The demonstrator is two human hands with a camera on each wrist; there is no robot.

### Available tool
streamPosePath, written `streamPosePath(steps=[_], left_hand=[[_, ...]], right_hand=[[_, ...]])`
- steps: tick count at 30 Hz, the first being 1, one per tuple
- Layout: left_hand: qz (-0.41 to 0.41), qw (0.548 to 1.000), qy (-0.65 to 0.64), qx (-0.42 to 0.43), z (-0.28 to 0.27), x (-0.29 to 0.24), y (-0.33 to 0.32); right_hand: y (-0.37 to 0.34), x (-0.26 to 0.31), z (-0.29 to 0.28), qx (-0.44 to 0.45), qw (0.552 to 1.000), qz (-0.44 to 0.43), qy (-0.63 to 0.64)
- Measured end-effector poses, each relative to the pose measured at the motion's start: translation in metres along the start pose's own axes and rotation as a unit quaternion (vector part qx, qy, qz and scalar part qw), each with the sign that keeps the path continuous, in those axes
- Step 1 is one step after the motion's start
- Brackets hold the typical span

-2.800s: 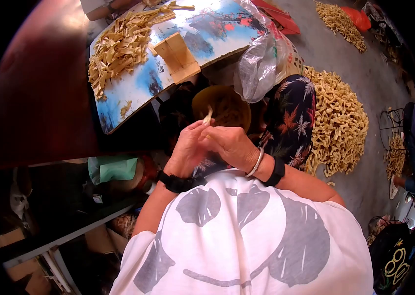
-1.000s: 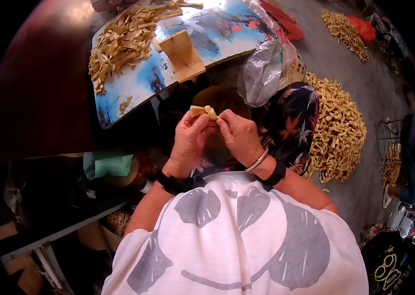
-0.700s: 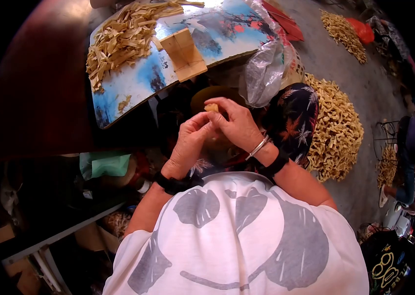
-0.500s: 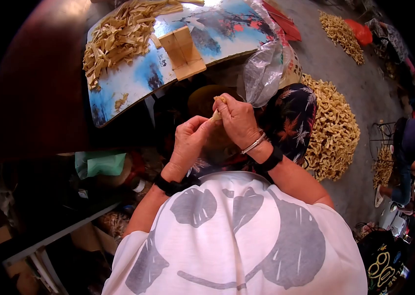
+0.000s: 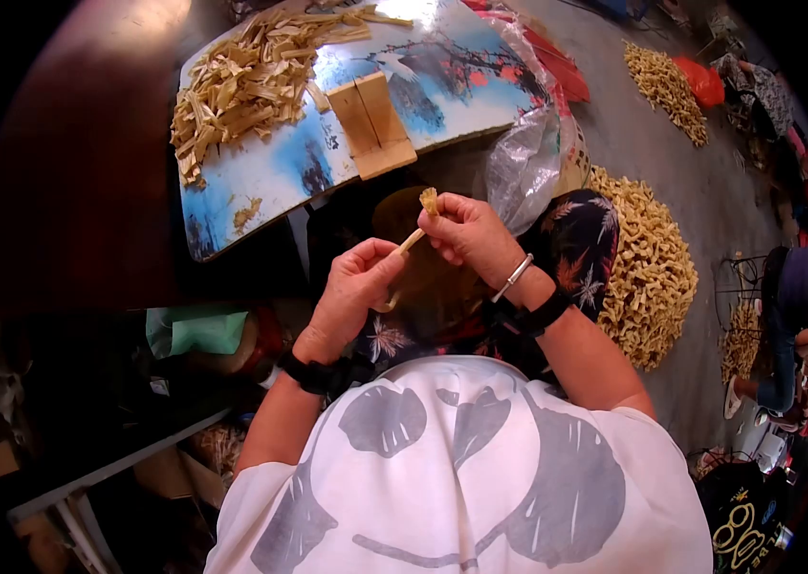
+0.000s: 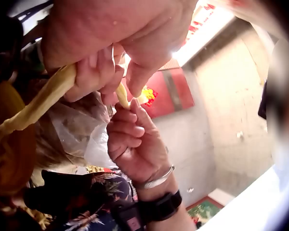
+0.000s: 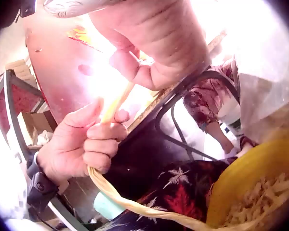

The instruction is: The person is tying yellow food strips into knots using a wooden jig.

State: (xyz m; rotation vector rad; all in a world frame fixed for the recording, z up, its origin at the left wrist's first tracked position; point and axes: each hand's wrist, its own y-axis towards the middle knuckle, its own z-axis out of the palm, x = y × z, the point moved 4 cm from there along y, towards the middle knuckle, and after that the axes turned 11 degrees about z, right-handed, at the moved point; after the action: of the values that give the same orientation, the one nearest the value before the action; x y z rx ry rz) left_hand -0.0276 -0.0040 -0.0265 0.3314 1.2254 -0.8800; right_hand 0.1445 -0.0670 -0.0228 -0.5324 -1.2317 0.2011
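A pale yellow, twisted strip (image 5: 412, 241) is stretched between both hands, over the lap. My left hand (image 5: 351, 292) pinches it between thumb and forefinger, the other fingers curled in. From that hand a long tail of the strip (image 7: 130, 204) hangs down toward the yellow basin (image 7: 260, 159) in the right wrist view. My right hand (image 5: 480, 239) pinches the upper end, and a short frayed tip sticks up beyond its thumb. In the left wrist view the strip (image 6: 43, 98) trails from the left fingers. Part of it is hidden inside the grips.
A painted table (image 5: 270, 196) ahead bears a heap of flat yellow strips (image 5: 251, 81) and a wooden stand (image 5: 371, 120). A clear plastic bag (image 5: 524, 167) hangs by the right knee. A large pile of short yellow pieces (image 5: 648, 273) covers floor at right; another person (image 5: 796, 306) sits beyond.
Earlier the hands held a knotted yellow piece close together. Now they are farther apart, with a strip drawn out between them; the right hand has moved right, the left down and left.
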Motion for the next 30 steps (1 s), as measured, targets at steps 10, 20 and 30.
streamPosePath(steps=[10,20,30], left_hand=[[0.317,0.851,0.409,-0.088,-0.025,-0.083,0.102],[0.302,0.862,0.373,-0.162,-0.038,-0.077,0.152],[0.207,0.976,-0.022,-0.068,-0.032,-0.066,0.087]], right_hand=[[0.064,0.089,0.001,-0.203,0.929,-0.246,-0.19],[0.111,0.094,0.002,-0.322,0.787,-0.33,-0.41],[0.031,0.063,-0.017,-0.189,0.879,-0.237,-0.369]])
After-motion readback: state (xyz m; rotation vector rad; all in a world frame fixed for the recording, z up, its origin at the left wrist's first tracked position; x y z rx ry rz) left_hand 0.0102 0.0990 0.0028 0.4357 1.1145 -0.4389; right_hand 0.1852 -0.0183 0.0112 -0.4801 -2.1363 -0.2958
